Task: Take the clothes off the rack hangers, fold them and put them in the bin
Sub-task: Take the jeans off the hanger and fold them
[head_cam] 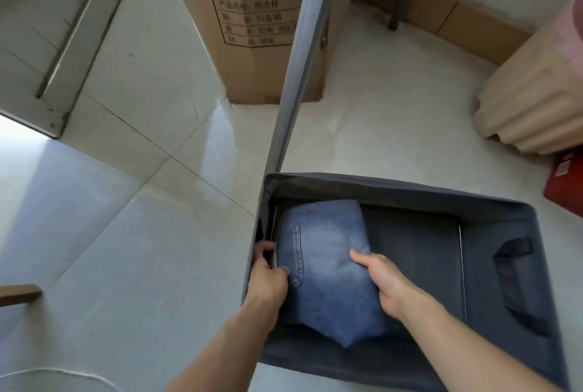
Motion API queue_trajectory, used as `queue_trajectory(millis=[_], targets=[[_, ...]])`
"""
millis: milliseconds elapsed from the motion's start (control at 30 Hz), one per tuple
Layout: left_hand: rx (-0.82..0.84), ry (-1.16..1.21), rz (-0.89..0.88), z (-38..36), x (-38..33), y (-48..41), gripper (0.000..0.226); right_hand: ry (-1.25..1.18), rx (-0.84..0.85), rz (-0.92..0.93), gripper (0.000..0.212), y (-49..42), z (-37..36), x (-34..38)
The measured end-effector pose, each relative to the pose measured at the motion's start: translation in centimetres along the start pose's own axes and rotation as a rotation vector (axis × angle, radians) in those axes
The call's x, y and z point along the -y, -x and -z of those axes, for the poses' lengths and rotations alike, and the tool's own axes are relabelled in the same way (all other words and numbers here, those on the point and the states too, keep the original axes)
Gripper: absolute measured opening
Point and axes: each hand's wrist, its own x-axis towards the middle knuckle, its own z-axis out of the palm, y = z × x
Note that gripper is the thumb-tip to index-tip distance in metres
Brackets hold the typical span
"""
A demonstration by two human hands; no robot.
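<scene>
The folded jeans (328, 268) sit inside the grey fabric bin (394, 189), in its left half, with their left edge close to the bin's left wall and the right half of the bin floor showing bare and dark. The bundle's long axis runs from you towards the far wall, turned a little so that 1 near corner points at the near wall. It lies between your 2 hands, so neither is the nearer one. Your left hand (269, 278) is at its left edge, squeezed against the bin wall, and your right hand (381, 281) is at its right edge. Each grip is closed on the denim: thumb on top, fingers tucked down past the edge and out of sight. You cannot tell from here whether the bundle already rests on the bin floor or hangs just above it. The cloth is mid-blue, faded paler through the middle, with 1 stitched pocket seam showing near the left hand. The fold looks thick and tidy. To my eye the step in hand is the set-down, with release to follow. Beyond the bin, a grey rack pole (299, 60) rises from its far left corner in front of a cardboard box (252, 28) on the tiled floor (126, 233).
</scene>
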Motion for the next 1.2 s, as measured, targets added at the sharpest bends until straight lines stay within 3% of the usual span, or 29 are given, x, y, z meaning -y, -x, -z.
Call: queue_trajectory(millis=[167,300,467,633,867,1200], targets=[[-0.144,0.008,-0.11,-2.5,1.1,-6.0,0.035,0.01,0.027,0.067,0.028,-5.8,-0.8,-1.5],[0.04,-0.222,-0.003,-2.7,2.5,-8.9,0.052,0.217,-0.018,0.098,0.043,-7.9,-2.1,-2.8],[0.183,-0.196,0.045,-1.8,0.7,-6.1,0.059,0.385,-0.237,0.187,0.057,-5.2,-3.7,-2.4],[0.283,-0.123,0.033,-0.4,-4.6,1.3,0.047,0.349,-0.277,0.215,0.049,2.6,-4.8,0.7],[0.319,0.079,-0.001,4.4,-13.1,13.4,0.032,0.146,-0.08,0.228,0.028,18.2,-6.4,6.5],[0.391,0.415,-0.137,13.7,-23.0,30.4,0.024,0.027,0.085,0.424,0.023,38.8,-7.4,14.5]])
